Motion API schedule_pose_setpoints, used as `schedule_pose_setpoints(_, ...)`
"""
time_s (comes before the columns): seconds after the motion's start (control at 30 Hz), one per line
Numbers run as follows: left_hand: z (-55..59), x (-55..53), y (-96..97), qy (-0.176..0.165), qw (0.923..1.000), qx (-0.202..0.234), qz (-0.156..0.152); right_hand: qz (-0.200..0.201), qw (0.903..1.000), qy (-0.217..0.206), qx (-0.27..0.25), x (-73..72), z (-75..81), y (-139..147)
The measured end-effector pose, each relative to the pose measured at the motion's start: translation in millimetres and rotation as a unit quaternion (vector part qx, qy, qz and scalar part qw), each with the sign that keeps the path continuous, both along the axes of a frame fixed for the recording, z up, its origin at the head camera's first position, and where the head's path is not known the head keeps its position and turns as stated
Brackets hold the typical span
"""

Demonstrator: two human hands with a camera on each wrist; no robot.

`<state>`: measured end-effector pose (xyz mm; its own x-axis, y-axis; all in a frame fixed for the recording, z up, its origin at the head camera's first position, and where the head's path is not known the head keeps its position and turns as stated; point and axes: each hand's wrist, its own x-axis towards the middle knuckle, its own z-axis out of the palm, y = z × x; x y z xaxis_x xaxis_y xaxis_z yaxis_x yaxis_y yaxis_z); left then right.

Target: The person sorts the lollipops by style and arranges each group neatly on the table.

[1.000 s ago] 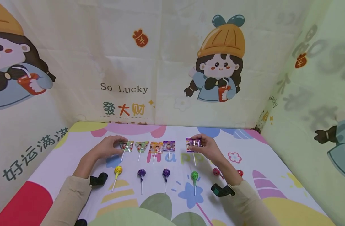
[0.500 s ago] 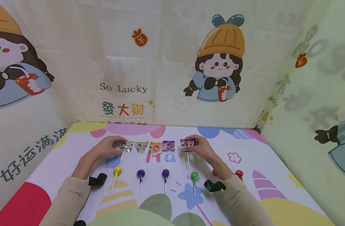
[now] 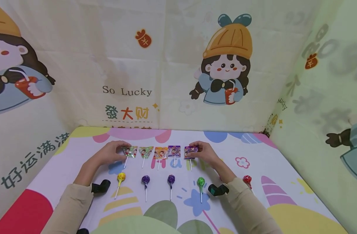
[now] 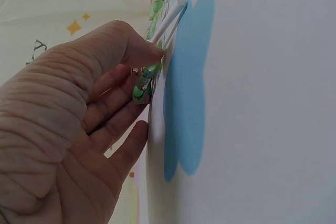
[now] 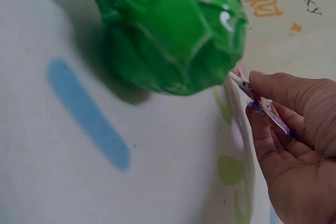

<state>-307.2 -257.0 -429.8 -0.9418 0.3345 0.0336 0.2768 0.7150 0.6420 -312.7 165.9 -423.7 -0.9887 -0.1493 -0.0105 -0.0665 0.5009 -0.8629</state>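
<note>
At the left end of the back row, my left hand (image 3: 111, 152) pinches a flat lollipop in a green printed wrapper (image 3: 133, 151). The left wrist view shows the thumb by its white stick (image 4: 170, 19) and fingers behind the wrapper. My right hand (image 3: 207, 154) holds a purple-wrapped flat lollipop (image 3: 187, 150) by its right side, between thumb and fingers, at the row's right end. Between the hands lie a second green-wrapped lollipop (image 3: 145, 151), an orange one (image 3: 161, 152) and another purple one (image 3: 174, 150), sticks toward me.
Nearer me is a spaced row of ball lollipops: yellow (image 3: 121, 176), two purple (image 3: 145, 179), green (image 3: 200, 181) and red (image 3: 247, 179). The right forearm passes over this row's right part. Printed cloth walls (image 3: 178, 65) stand behind and beside the table (image 3: 254, 162).
My right hand has moved left with the purple-wrapped lollipop, bringing it close beside the other purple one. The left hand has stayed on the green-wrapped lollipop.
</note>
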Motion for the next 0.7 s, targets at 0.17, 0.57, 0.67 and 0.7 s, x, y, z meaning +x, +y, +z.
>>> schedule_pose_setpoints(0.17,0.0,0.8,0.2,-0.002,1.0,0.004,-0.002,0.004,1.0,0.006,0.004,-2.1,-3.1,-2)
schedule_pose_setpoints(0.57,0.3,1.4,-0.7,-0.001,1.0,0.006,0.0,0.02,0.9918,0.069,0.106,-1.1,-1.2,-10)
schedule_pose_setpoints(0.67,1.0,1.5,-0.8,-0.001,1.0,0.006,0.0,0.02,0.9885,0.073,0.131,1.0,0.1,-12)
schedule_pose_setpoints(0.7,1.1,1.6,-0.8,-0.001,1.0,0.006,-0.001,0.02,0.988,0.073,0.135,1.8,0.3,-12)
